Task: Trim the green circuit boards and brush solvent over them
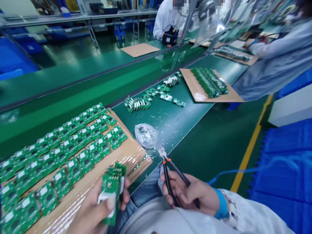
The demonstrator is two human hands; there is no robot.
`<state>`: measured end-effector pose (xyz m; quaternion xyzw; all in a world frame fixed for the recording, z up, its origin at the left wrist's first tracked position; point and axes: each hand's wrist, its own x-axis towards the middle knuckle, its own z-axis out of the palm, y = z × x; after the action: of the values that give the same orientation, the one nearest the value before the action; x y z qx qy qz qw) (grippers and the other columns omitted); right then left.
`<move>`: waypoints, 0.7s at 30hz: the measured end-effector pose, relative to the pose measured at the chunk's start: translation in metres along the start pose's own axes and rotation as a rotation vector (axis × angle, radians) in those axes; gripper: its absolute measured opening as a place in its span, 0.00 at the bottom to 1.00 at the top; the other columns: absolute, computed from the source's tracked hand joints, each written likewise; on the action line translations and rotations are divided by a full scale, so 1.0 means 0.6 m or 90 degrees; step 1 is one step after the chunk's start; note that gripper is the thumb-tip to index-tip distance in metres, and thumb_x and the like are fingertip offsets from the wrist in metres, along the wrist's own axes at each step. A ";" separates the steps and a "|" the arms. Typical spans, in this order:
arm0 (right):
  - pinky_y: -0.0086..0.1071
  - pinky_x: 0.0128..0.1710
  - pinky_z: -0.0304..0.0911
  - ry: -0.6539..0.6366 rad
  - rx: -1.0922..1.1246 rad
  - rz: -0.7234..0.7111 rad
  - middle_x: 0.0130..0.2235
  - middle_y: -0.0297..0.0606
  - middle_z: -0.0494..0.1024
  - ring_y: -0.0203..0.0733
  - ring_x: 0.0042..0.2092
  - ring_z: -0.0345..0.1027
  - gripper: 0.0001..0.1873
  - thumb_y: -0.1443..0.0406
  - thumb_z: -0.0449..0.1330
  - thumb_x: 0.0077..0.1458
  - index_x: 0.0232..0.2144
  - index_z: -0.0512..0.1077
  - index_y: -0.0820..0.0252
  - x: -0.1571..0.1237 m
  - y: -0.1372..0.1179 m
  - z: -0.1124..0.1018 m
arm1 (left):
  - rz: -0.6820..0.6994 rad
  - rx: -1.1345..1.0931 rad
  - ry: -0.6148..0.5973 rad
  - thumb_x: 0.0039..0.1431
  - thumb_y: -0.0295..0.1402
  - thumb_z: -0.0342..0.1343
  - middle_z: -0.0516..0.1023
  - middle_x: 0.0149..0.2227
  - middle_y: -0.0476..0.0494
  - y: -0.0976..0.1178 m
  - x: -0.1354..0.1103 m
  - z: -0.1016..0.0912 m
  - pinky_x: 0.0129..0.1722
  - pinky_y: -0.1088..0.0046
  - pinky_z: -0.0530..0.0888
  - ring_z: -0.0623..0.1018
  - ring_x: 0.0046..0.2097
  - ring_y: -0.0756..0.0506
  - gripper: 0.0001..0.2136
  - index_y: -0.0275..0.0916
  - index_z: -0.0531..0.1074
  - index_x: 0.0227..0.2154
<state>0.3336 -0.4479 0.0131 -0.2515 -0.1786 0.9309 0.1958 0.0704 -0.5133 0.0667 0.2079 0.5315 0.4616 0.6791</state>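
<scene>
My left hand [94,208] grips a small stack of green circuit boards [110,191], its thumb across the white part on the top one. In my right hand [192,193] is a pair of cutting pliers [168,172] with black handles and orange bands; the handles are spread and the jaws point away from me. Just past the jaws lies a clear plastic dish [146,135] holding small metal clippings. To the left, rows of circuit boards [84,135] rest on a cardboard sheet [117,156]. A blue band [221,203] circles my right wrist.
Loose circuit boards [137,104] and scattered clippings lie on the green bench [175,120]. Farther back, another cardboard sheet [187,86] carries packed boards [209,82]. A co-worker's sleeve [280,42] is at the right, another person [163,19] across the line. Blue crates [287,169] stand right.
</scene>
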 end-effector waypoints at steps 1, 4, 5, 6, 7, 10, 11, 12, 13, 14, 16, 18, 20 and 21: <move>0.29 0.34 0.60 -0.005 0.013 0.000 0.35 0.38 0.71 0.36 0.34 0.68 0.29 0.71 0.62 0.30 0.42 0.68 0.62 -0.001 0.008 0.001 | 0.010 -0.002 -0.001 0.43 0.45 0.66 0.78 0.32 0.42 0.001 0.008 0.014 0.29 0.73 0.73 0.75 0.30 0.47 0.19 0.38 0.75 0.36; 0.30 0.35 0.56 -0.054 -0.039 0.015 0.35 0.39 0.71 0.37 0.35 0.66 0.32 0.64 0.66 0.33 0.45 0.67 0.63 -0.003 -0.006 0.006 | 0.045 0.015 0.028 0.40 0.45 0.67 0.76 0.29 0.45 0.000 0.028 0.046 0.25 0.78 0.68 0.72 0.28 0.50 0.23 0.38 0.72 0.37; 0.31 0.36 0.56 -0.074 -0.084 0.006 0.36 0.40 0.70 0.38 0.36 0.65 0.34 0.61 0.66 0.35 0.47 0.65 0.63 -0.004 -0.019 0.008 | 0.056 0.033 0.031 0.40 0.46 0.67 0.75 0.28 0.46 -0.002 0.033 0.052 0.25 0.79 0.67 0.71 0.27 0.51 0.24 0.38 0.71 0.38; 0.32 0.37 0.57 -0.085 -0.159 -0.020 0.37 0.40 0.70 0.39 0.37 0.64 0.35 0.59 0.66 0.37 0.49 0.64 0.62 -0.004 -0.033 0.011 | 0.068 0.053 0.037 0.41 0.46 0.67 0.75 0.28 0.46 -0.003 0.036 0.058 0.25 0.79 0.66 0.70 0.27 0.51 0.25 0.38 0.69 0.40; 0.34 0.39 0.57 -0.081 -0.269 -0.070 0.38 0.40 0.69 0.40 0.39 0.63 0.34 0.58 0.65 0.41 0.51 0.62 0.60 -0.004 -0.049 0.013 | 0.081 0.076 0.043 0.41 0.46 0.66 0.75 0.28 0.47 -0.004 0.038 0.064 0.24 0.79 0.65 0.69 0.27 0.51 0.26 0.38 0.68 0.41; 0.39 0.45 0.58 -0.001 -0.742 -0.332 0.45 0.43 0.65 0.44 0.45 0.61 0.33 0.65 0.61 0.46 0.55 0.58 0.55 -0.001 -0.091 0.025 | 0.132 0.152 0.102 0.44 0.42 0.65 0.74 0.29 0.48 -0.001 0.041 0.083 0.27 0.77 0.65 0.70 0.28 0.50 0.25 0.38 0.65 0.43; 0.40 0.46 0.58 0.035 -0.896 -0.424 0.47 0.44 0.64 0.46 0.47 0.60 0.34 0.67 0.61 0.46 0.56 0.57 0.55 0.002 -0.102 0.029 | 0.149 0.176 0.121 0.44 0.39 0.64 0.75 0.31 0.48 0.001 0.041 0.092 0.29 0.76 0.67 0.72 0.30 0.49 0.24 0.38 0.65 0.43; 0.41 0.45 0.59 0.067 -1.024 -0.504 0.47 0.46 0.63 0.47 0.47 0.60 0.34 0.67 0.60 0.45 0.56 0.57 0.55 0.005 -0.111 0.033 | 0.163 0.194 0.135 0.44 0.37 0.63 0.75 0.33 0.48 0.005 0.041 0.100 0.31 0.75 0.68 0.73 0.32 0.48 0.22 0.38 0.65 0.44; 0.41 0.44 0.60 0.093 -1.127 -0.564 0.47 0.46 0.63 0.47 0.46 0.60 0.34 0.67 0.61 0.45 0.56 0.58 0.57 0.008 -0.119 0.037 | 0.172 0.207 0.145 0.45 0.34 0.62 0.76 0.34 0.48 0.008 0.041 0.108 0.34 0.74 0.69 0.74 0.34 0.47 0.22 0.39 0.65 0.44; 0.41 0.42 0.61 0.111 -1.207 -0.603 0.45 0.47 0.63 0.47 0.44 0.60 0.33 0.66 0.61 0.45 0.55 0.59 0.58 0.012 -0.124 0.040 | 0.176 0.213 0.152 0.44 0.32 0.61 0.76 0.36 0.48 0.011 0.041 0.115 0.35 0.74 0.70 0.75 0.36 0.47 0.22 0.39 0.65 0.45; 0.41 0.40 0.62 0.125 -1.304 -0.648 0.43 0.46 0.63 0.47 0.42 0.60 0.30 0.64 0.61 0.45 0.53 0.60 0.60 0.018 -0.131 0.045 | 0.177 0.219 0.154 0.44 0.30 0.59 0.76 0.37 0.48 0.016 0.042 0.125 0.36 0.74 0.71 0.76 0.37 0.46 0.21 0.40 0.64 0.45; 0.42 0.38 0.62 0.130 -1.351 -0.661 0.42 0.47 0.64 0.47 0.41 0.60 0.30 0.64 0.61 0.45 0.52 0.61 0.61 0.024 -0.135 0.046 | 0.175 0.232 0.159 0.44 0.30 0.59 0.76 0.38 0.49 0.018 0.043 0.130 0.37 0.74 0.71 0.76 0.39 0.46 0.21 0.40 0.64 0.44; 0.42 0.38 0.62 0.143 -1.368 -0.664 0.42 0.47 0.64 0.47 0.40 0.61 0.30 0.64 0.60 0.44 0.52 0.60 0.61 0.027 -0.138 0.045 | 0.164 0.249 0.164 0.43 0.29 0.59 0.76 0.38 0.49 0.017 0.044 0.130 0.38 0.74 0.71 0.76 0.41 0.45 0.22 0.40 0.64 0.45; 0.42 0.38 0.63 0.150 -1.371 -0.665 0.42 0.47 0.64 0.47 0.40 0.61 0.30 0.64 0.60 0.44 0.52 0.60 0.61 0.029 -0.139 0.044 | 0.157 0.257 0.165 0.43 0.29 0.59 0.76 0.37 0.49 0.017 0.046 0.129 0.38 0.74 0.71 0.76 0.42 0.45 0.23 0.40 0.64 0.45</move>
<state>0.3288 -0.3745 0.0634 -0.2669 -0.9258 0.0834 0.2541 0.1375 -0.4691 0.0869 0.3414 0.6661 0.4480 0.4889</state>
